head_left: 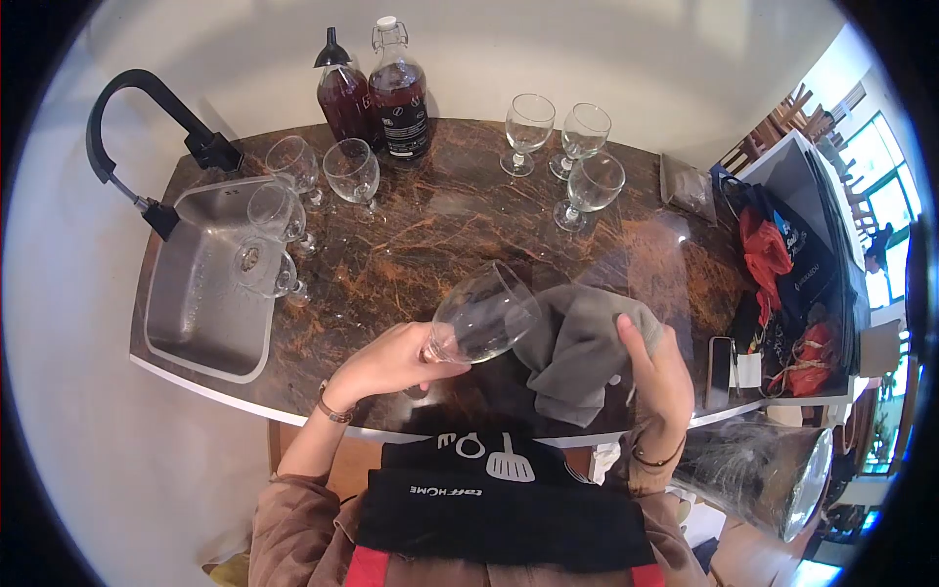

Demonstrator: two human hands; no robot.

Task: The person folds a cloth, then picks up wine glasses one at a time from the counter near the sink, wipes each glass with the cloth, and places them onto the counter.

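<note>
My left hand (396, 362) is closed around the lower part of a clear wine glass (486, 315), which tilts up and to the right above the counter's front edge. In my right hand (660, 372) is a grey cloth (577, 352), bunched and hanging down, with the thumb laid over its top. The cloth reaches to the right side of the bowl; whether it touches the glass I cannot tell. Part of the glass's stem and foot is hidden by my left fingers.
At the left is a steel sink (210, 342) with a black faucet (147, 88). Several stemmed glasses (352, 171) stand beside it, more (595, 184) at the back right. Two bottles (401, 108) of dark liquid stand by the wall. A phone (719, 372) lies near an open box (831, 382) at right.
</note>
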